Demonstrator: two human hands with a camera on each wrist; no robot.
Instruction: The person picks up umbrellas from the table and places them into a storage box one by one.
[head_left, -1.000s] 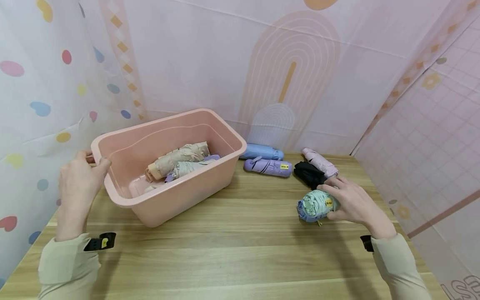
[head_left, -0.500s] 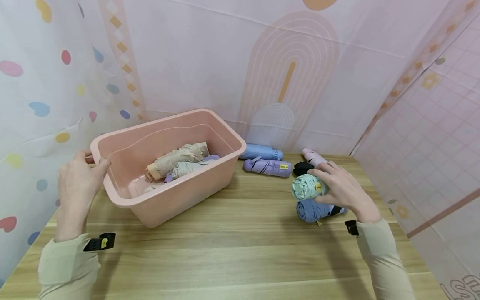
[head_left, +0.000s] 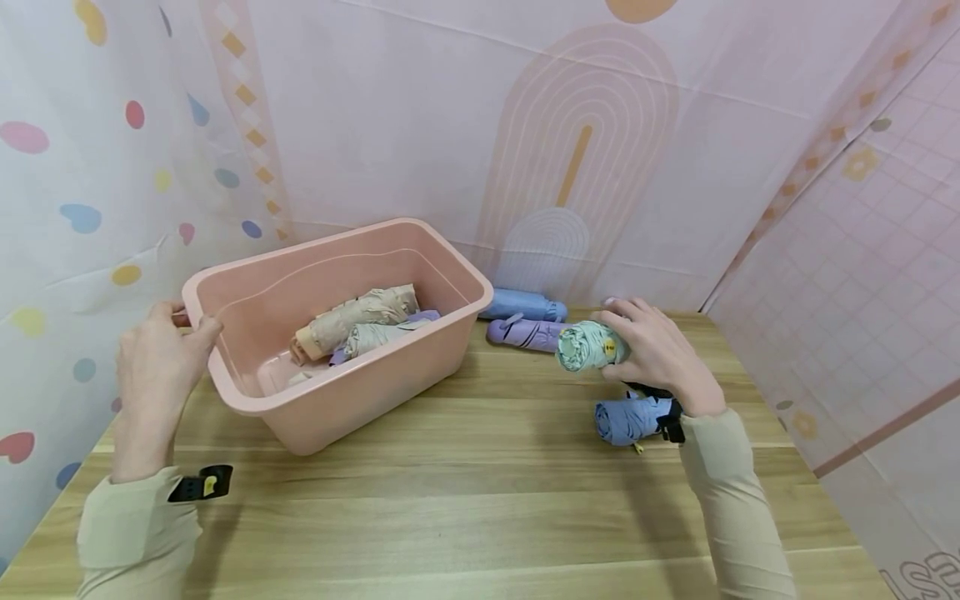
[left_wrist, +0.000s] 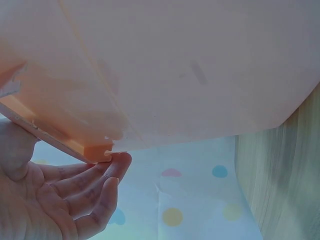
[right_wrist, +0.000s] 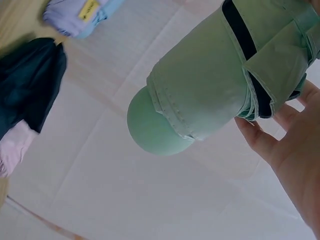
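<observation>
Over the right half of the desk (head_left: 420, 492), the right hand (head_left: 663, 350) holds a mint umbrella (head_left: 587, 346), folded and rolled; its grip is closed round the roll, thumb on the near side and fingers on the far side. The umbrella is raised clear of the wood, its coiled end towards the left, in front of the right end of a purple umbrella (head_left: 525, 334). The right wrist view shows its rounded green cap and a dark band across the cloth. Just behind the purple umbrella lies a light blue umbrella (head_left: 517, 303). Nearer the person, a blue umbrella (head_left: 626, 421) lies on the desk, partly covered by the black strap (head_left: 671, 423) at the right wrist. A black bundle (right_wrist: 30, 80) and some pink cloth (right_wrist: 16, 145) beside it are mostly hidden by the hand in the head view.

To the left stands a pink tub (head_left: 386, 402). The left hand (head_left: 161, 358) holds its rim at the left end, the grip closed on the edge. Inside the tub lie a cream umbrella (head_left: 367, 315) and, beside it, a pale grey roll (head_left: 377, 335), with purple cloth (head_left: 427, 315) showing next to the roll. Beige sleeves (head_left: 738, 508) cover both forearms.
</observation>
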